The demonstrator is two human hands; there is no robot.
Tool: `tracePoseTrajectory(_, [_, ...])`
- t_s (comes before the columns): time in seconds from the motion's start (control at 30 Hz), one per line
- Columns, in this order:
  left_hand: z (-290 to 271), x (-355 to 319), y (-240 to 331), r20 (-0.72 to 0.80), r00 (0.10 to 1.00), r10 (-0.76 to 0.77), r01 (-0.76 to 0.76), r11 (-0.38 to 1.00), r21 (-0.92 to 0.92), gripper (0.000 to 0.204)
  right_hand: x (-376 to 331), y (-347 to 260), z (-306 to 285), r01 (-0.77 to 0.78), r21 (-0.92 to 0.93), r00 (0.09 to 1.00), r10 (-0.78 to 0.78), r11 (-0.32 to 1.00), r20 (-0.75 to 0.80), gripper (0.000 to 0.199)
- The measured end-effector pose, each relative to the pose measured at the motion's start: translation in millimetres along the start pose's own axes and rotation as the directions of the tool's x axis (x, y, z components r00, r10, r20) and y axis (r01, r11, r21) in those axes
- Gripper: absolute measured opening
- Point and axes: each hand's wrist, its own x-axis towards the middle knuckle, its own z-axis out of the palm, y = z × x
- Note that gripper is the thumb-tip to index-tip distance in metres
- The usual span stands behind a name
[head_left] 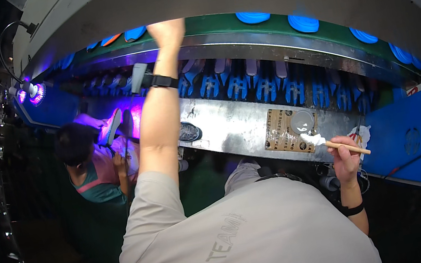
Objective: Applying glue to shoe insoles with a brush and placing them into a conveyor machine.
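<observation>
A brush (340, 145) with a wooden handle and white bristles is gripped in the closed fingers of the right hand (345, 161), its bristles held just beside a round tub (302, 121) on a cardboard sheet (285, 130). The sheet lies on a steel shelf (226, 123). The left hand (167, 32) is raised well above the shelf to the green belt (215, 23), where blue soles (303, 23) are carried; whether its fingers are open or closed cannot be told. Below the belt, blue racks (267, 89) are hung in a row. Left of the shelf, a seated person (88, 162) is seen under purple light.
</observation>
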Motion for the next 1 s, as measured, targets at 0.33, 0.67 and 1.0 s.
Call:
tracePoseTrajectory(0.33, [-10, -15, -153, 0.322, 0.582, -0.747, 0.596, 0.661, 0.456, 0.053, -4, 21, -25, -0.121, -0.061, 0.992, 0.122, 0.991, 0.019, 0.025])
tracePoseTrajectory(0.67, [-104, -82, -88, 0.375, 0.542, -0.752, 0.672, 0.120, -0.731, 0.021, 60, 71, -38, -0.035, -0.786, 0.997, 0.070, 0.618, 0.011, 0.019])
tracePoseTrajectory(1.0, [-208, -148, 35, 0.687, 0.291, -0.665, 0.698, -0.344, -0.628, 0.031, 69, 124, -55, -0.100, -0.899, 0.974, 0.225, 0.426, -0.002, 0.019])
